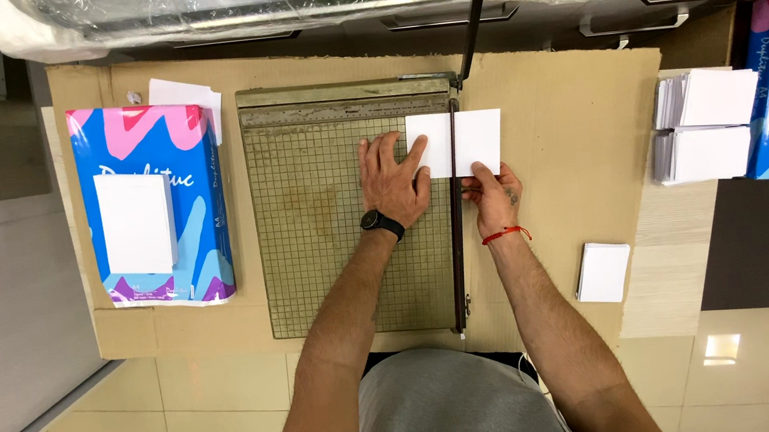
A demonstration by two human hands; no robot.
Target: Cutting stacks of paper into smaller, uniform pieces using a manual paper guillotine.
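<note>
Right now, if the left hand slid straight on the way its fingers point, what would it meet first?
The left hand points up and slightly right, fingertips already on the white paper stack. Sliding on over it, it would probably meet the cutter's top ruler fence near the raised blade arm, though depth is unclear.

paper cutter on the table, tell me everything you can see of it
The flat guillotine paper cutter has a worn, stained olive-green base printed with a grid, a ruler strip along its far edge and a long dark blade arm raised at its right side. It lies on a brown cardboard sheet. A white paper stack straddles its right cutting edge, pressed by the left hand and pinched by the right hand.
</note>
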